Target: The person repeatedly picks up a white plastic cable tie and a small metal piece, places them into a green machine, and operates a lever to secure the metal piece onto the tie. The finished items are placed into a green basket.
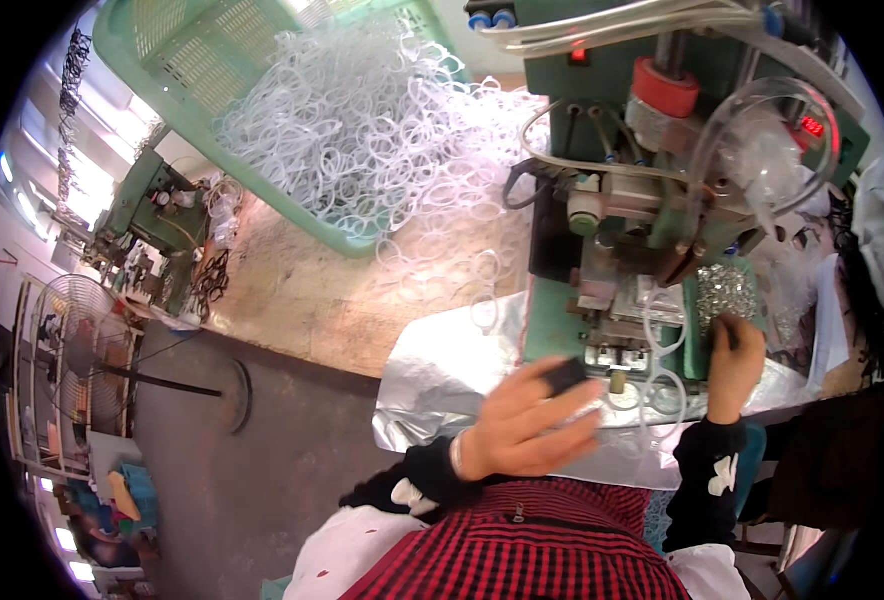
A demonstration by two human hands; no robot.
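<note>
Before press (617, 195), left hand (532, 425), fingers apart; right hand (737, 370) low over tray (695, 340) with metal bits (727, 285), closure unclear; white rings (352, 120) in basket (347, 240).

1 standing fan (84, 352) | 1 background green machine (145, 200) | grey floor (297, 425)

Red lit digits are shown on a small display (812, 126) at the green machine's (602, 85) right; on a smaller red-lit window (578, 55), nothing can be clearly read.
</note>
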